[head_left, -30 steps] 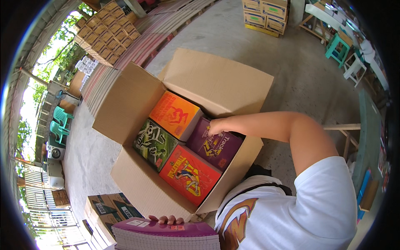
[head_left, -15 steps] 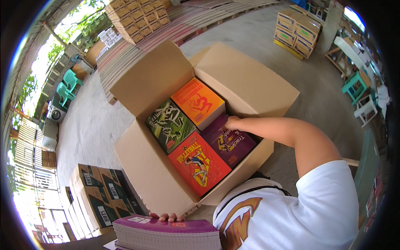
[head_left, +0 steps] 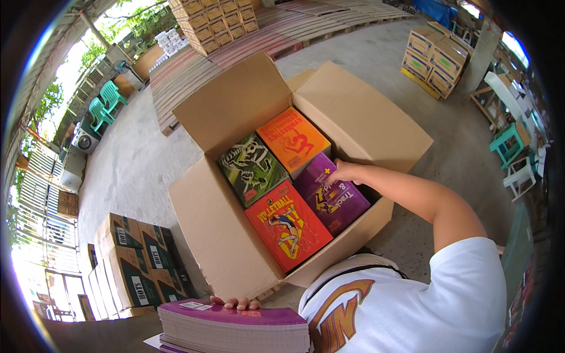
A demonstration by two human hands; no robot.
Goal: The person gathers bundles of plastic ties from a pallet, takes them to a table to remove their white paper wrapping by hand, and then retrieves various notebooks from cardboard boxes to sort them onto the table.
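Location: a roofed, open-sided yard with a concrete floor (head_left: pixel 135 159). Wooden pallets (head_left: pixel 247 35) lie along the far side, carrying stacked cartons (head_left: pixel 212 17). A second carton stack (head_left: pixel 435 56) stands far right. Printed cartons (head_left: pixel 141 265) are stacked at lower left. Green plastic chairs (head_left: pixel 106 103) stand far left.

An open box (head_left: pixel 229 247) sits on the floor in front of the person, all flaps folded outward. It holds four stacks of notebooks in a two-by-two grid: orange stack (head_left: pixel 292 141) far, green stack (head_left: pixel 253 167) left, red stack (head_left: pixel 287 223) near, purple stack (head_left: pixel 331 194) right.

Right hand (head_left: pixel 347 172): reaches into the box from the right. Fingers are loosely curled, close together, tips resting on the far edge of the purple stack, beside the orange stack. Whether the fingers grip an edge cannot be determined; the thumb is hidden.

Left hand (head_left: pixel 238 303): only fingertips show, curled over the far edge of a bundle (head_left: pixel 235 326) of purple-covered notebooks at the bottom of the view. The fingertips lie side by side, pressed on the top cover. The bundle is outside the box, just below its near wall.
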